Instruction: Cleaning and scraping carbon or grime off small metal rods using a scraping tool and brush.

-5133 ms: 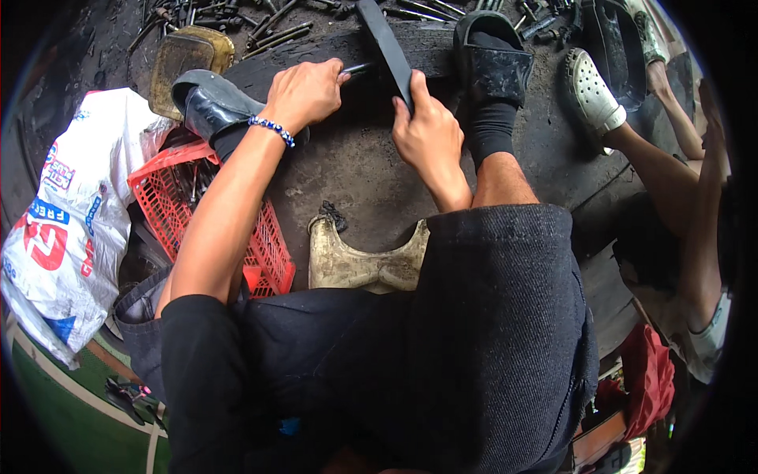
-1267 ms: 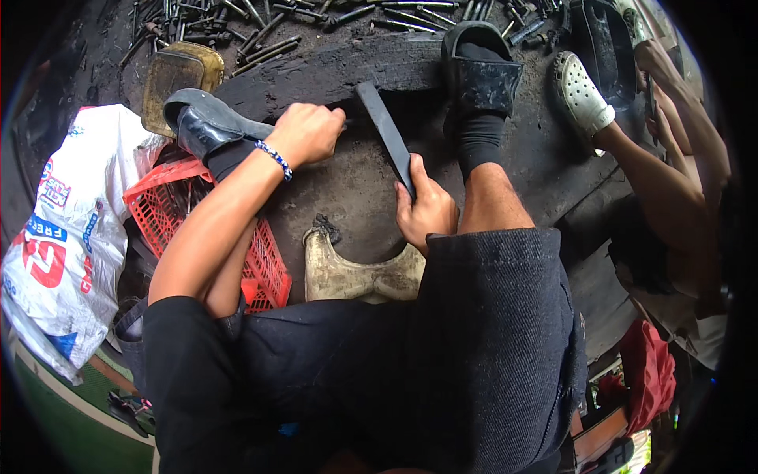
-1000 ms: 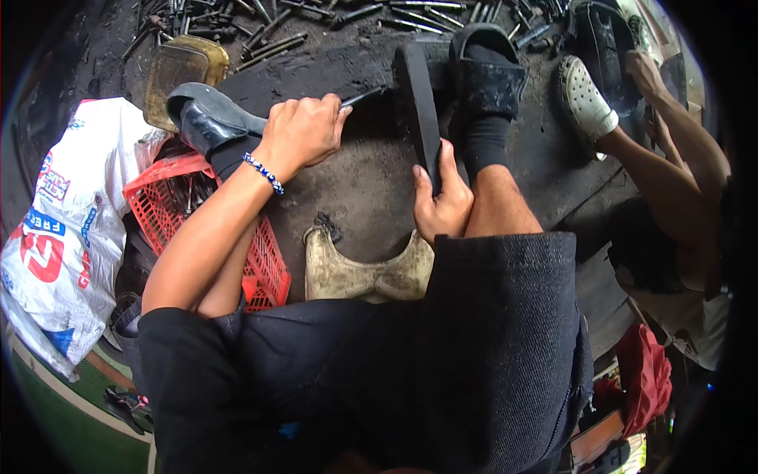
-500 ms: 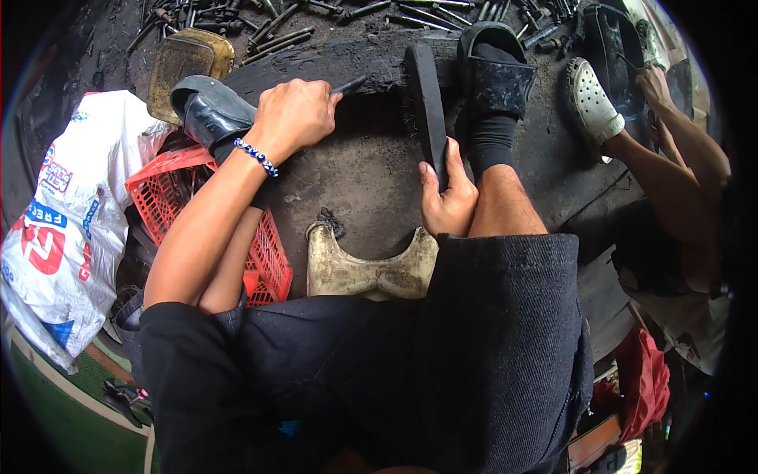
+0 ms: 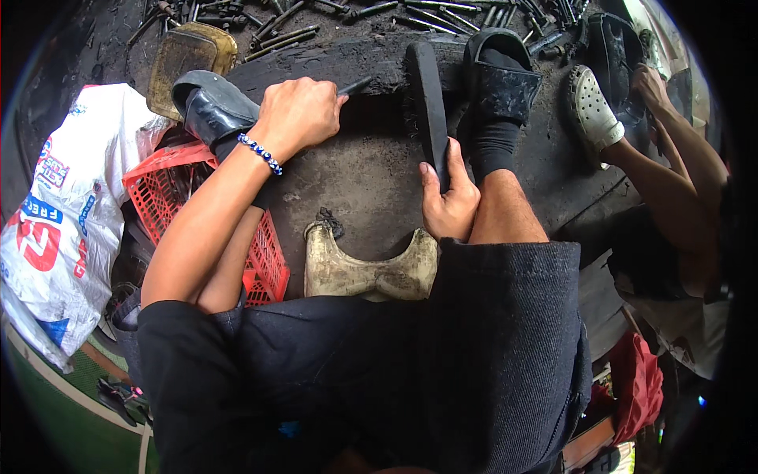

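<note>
My left hand, with a blue and white bead bracelet at the wrist, is closed around a thin dark metal rod. The rod's free end points right, over a blackened wooden beam; my fist hides the rest of it. In my right hand is a long black brush, gripped at its lower end and held nearly upright. Its dark bristles face left, toward the rod. Brush and rod are apart.
Several bolts and rods lie beyond the beam. A yellowed plastic container, red crate and white sack are at left. Below my hands is a worn cream plastic piece. A co-worker's hand works at right, near a white clog.
My left hand has shifted very slightly to the right with the rod, whose tip tilts a little differently. The brush in my right hand has stayed almost still.
</note>
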Action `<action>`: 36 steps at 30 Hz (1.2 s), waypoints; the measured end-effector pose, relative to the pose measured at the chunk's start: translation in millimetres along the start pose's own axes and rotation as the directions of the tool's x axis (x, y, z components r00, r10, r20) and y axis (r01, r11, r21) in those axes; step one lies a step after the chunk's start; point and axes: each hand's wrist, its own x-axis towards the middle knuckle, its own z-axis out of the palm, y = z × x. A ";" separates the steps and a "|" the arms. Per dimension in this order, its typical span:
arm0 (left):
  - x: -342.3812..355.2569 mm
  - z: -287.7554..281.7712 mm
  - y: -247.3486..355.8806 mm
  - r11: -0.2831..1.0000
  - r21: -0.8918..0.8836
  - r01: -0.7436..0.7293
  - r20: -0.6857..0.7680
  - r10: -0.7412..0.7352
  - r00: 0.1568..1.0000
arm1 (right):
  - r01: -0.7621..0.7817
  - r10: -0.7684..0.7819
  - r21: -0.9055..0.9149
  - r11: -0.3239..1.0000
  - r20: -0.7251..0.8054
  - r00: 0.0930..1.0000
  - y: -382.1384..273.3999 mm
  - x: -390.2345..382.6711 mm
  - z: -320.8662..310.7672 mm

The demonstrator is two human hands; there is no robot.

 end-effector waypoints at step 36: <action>10.2 11.6 -22.1 0.998 -0.002 -0.061 0.045 0.061 0.997 | 0.060 -0.032 -0.124 0.990 0.219 0.975 12.0 -1.2 37.0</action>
